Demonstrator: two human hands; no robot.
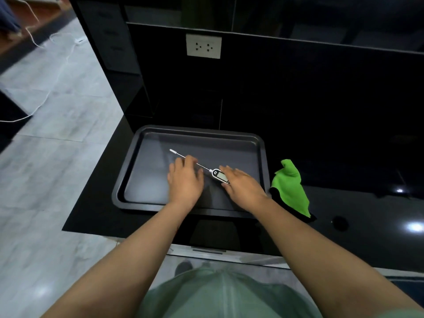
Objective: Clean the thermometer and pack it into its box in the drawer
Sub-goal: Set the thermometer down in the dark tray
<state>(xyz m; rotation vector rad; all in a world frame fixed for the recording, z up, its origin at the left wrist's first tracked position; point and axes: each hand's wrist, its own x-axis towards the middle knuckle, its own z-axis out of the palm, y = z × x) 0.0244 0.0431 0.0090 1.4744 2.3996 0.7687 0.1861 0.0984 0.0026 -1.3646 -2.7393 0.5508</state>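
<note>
A probe thermometer (219, 175) with a white head, a small display and a thin metal probe lies slantwise in a dark baking tray (146, 138) on the black counter. The probe's white-capped tip points to the far left. My left hand (185, 180) rests over the middle of the probe, fingers bent down onto it. My right hand (243, 184) lies against the near right end of the head, fingers apart and touching it. A green cloth (291, 187) is crumpled on the counter right of the tray. No box or drawer interior shows.
A white double wall socket (203, 46) sits on the black back panel above the tray. The counter's left edge (91, 180) drops to a grey tiled floor with a white cable (46, 97). A drawer front (213, 235) shows under the counter edge.
</note>
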